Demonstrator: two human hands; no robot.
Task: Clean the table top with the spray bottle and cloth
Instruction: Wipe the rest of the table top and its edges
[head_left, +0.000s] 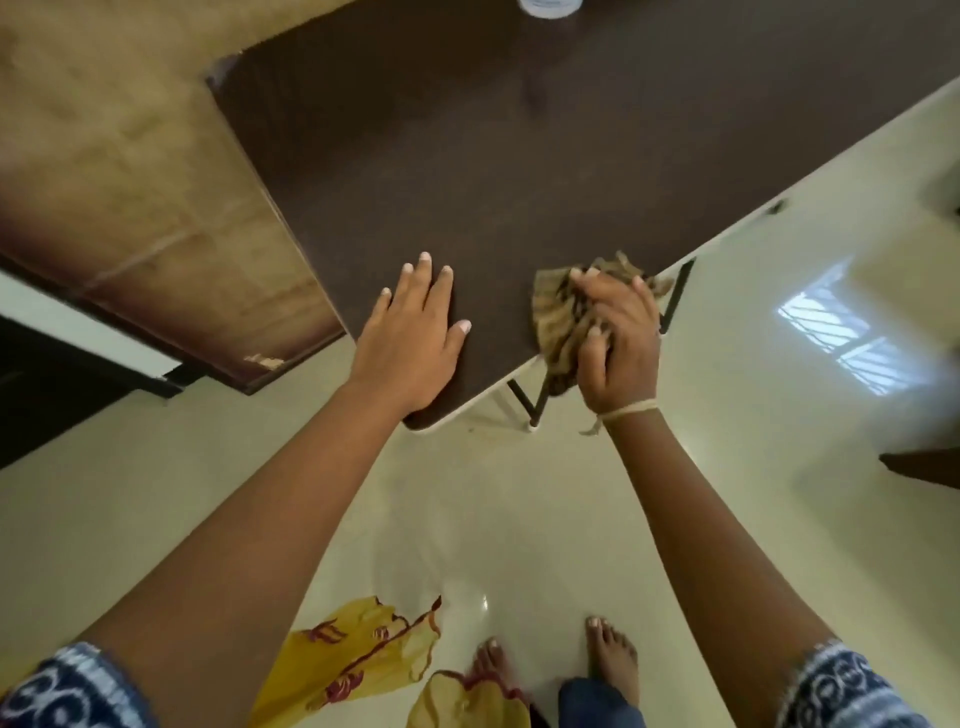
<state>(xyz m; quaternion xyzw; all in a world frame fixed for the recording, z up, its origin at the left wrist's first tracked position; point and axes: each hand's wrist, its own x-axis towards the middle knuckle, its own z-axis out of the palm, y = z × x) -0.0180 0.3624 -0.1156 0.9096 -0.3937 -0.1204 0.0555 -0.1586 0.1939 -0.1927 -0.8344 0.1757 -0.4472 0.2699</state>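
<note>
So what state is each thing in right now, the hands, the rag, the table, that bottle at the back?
Left hand: flat on the table, fingers straight.
Right hand: grips the cloth.
Cloth: bunched, at the table's near edge.
Table top: dark, bare in the middle.
Bottle: at the far end, mostly out of frame.

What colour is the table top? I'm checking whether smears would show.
Dark brown table top, in the head view.
</note>
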